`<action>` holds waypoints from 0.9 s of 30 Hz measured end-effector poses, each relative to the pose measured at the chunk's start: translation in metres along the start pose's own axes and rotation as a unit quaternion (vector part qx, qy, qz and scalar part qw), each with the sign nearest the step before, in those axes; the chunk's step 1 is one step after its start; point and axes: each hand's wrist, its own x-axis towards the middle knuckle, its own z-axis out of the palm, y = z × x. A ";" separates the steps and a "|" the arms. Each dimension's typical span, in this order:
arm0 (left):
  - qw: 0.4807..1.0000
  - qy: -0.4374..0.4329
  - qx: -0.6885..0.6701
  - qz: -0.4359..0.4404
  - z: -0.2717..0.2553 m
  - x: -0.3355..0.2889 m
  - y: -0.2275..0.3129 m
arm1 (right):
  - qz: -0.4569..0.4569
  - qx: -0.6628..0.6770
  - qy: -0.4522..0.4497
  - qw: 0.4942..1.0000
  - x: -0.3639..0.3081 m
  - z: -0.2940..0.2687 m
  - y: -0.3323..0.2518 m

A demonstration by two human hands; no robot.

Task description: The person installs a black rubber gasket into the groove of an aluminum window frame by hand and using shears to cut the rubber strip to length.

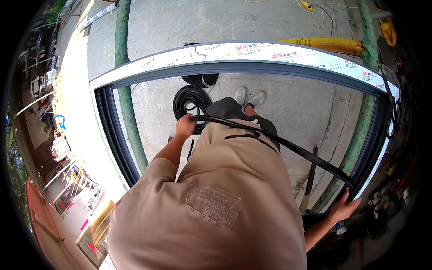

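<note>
Left hand [183, 127] clamps a black rubbery strip [290, 147]; right hand [344, 209], grip unclear, lies at the rectangular dark-grey metal frame [252, 68]'s right edge.

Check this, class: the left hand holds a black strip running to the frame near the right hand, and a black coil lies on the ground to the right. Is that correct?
No: the head view shows the black coil on the ground to the left. The left hand holds a black strip running to the frame near the right hand.
</note>
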 end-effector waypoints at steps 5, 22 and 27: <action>0.985 0.006 -0.092 0.148 -0.047 -0.017 0.099 | -0.003 0.005 -0.014 1.000 0.004 -0.001 -0.001; 0.596 0.055 -0.375 0.708 -0.214 -0.259 0.585 | 0.027 0.020 -0.017 0.999 0.006 -0.011 -0.025; 0.589 0.012 -0.347 0.730 -0.213 -0.274 0.634 | 0.016 0.037 0.016 0.999 -0.005 -0.004 -0.024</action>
